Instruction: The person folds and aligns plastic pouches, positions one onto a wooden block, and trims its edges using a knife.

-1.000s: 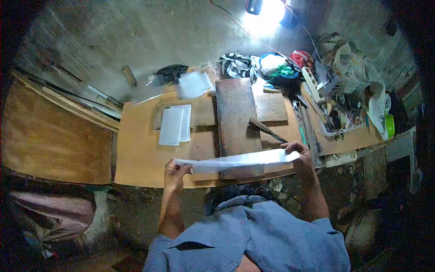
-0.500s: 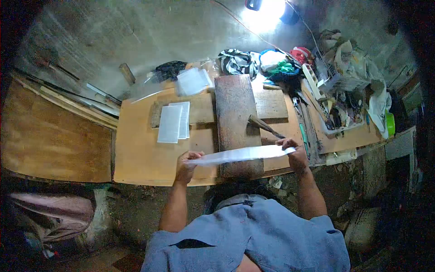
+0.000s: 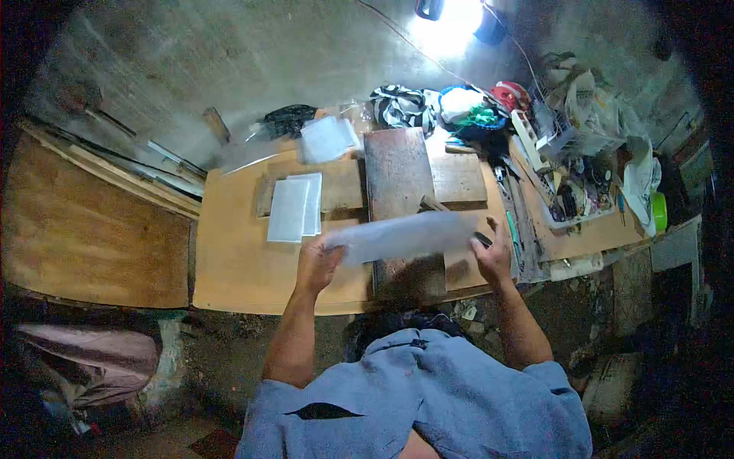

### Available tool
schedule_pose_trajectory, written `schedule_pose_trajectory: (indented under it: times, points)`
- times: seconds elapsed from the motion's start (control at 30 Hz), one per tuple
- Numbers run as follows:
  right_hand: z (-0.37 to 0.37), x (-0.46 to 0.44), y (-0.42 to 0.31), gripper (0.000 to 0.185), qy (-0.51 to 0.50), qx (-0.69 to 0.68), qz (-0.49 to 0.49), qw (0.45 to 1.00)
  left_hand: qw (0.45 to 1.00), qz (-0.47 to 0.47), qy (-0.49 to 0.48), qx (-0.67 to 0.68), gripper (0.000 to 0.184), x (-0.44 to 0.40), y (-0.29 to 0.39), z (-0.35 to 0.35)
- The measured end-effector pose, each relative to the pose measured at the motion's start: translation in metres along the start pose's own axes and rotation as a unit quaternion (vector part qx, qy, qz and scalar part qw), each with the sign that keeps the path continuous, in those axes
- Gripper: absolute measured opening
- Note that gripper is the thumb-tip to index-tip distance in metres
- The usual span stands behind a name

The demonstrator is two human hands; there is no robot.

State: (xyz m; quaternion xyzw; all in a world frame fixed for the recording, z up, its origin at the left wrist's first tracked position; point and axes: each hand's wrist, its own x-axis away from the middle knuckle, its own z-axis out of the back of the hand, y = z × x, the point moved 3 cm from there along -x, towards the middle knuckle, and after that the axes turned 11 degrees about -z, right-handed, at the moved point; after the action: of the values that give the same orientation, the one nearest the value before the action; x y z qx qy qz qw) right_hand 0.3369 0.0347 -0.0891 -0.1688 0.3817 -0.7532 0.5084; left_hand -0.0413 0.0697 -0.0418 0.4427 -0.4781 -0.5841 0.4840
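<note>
A thin, translucent white sheet [image 3: 397,236], blurred by motion, spans the space above the front of the table. My left hand [image 3: 321,264] grips its left end, fingers closed on it. At the other end, my right hand [image 3: 493,252] is open, thumb and fingers apart, close beside the sheet's edge. Behind the sheet lies a hammer [image 3: 433,203] on a dark wooden board [image 3: 399,164]; most of its handle is covered, and its dark end shows by my right thumb. Two overlapping white sheets [image 3: 289,210] lie left of the board.
More clear sheets [image 3: 327,140] sit at the back of the table [image 3: 229,260]. A striped cloth bundle [image 3: 403,107] and a blue-rimmed basin [image 3: 478,111] stand behind the board. At right are a power strip [image 3: 529,140] and a tray of tools [image 3: 581,206]. A lamp [image 3: 451,27] shines above.
The white sheet has risen slightly and tilted, showing more of its face. My right hand's fingers have come off its right end and spread; my left hand still holds on.
</note>
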Motion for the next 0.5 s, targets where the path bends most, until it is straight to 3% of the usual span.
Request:
schedule_pose_trajectory:
  times: [0.07,0.13,0.27,0.33,0.37,0.4,0.43,0.5]
  points:
    - [0.015,0.011,-0.073,0.063,-0.094,-0.074,0.01,0.993,1.0,-0.014,-0.009,-0.019,0.014,-0.01,0.025,-0.007]
    - [0.013,0.017,-0.118,0.067,-0.057,-0.023,0.239,0.969,0.976,-0.095,-0.084,-0.175,0.016,-0.019,0.041,-0.015]
    - [-0.01,0.016,-0.149,0.057,-0.075,0.007,0.255,0.964,0.948,-0.165,-0.165,-0.217,0.014,-0.026,0.09,-0.038]
    - [-0.029,0.008,-0.146,0.036,-0.294,-0.154,0.132,0.934,0.952,-0.132,-0.176,-0.212,0.014,-0.028,0.107,-0.038]
    - [-0.028,0.006,-0.146,0.036,-0.293,-0.155,0.136,0.934,0.956,-0.095,-0.186,-0.204,0.014,-0.029,0.111,-0.038]
    - [-0.023,0.006,-0.152,0.025,-0.299,-0.149,0.131,0.933,0.956,-0.097,-0.183,-0.205,0.014,-0.032,0.108,-0.035]
    - [-0.02,0.005,-0.156,0.015,-0.305,-0.143,0.126,0.933,0.968,-0.11,-0.141,-0.175,0.015,-0.038,0.103,-0.03]
    - [-0.017,0.003,-0.16,0.013,-0.302,-0.194,0.099,0.928,0.977,-0.126,-0.096,-0.143,0.016,-0.041,0.102,-0.028]
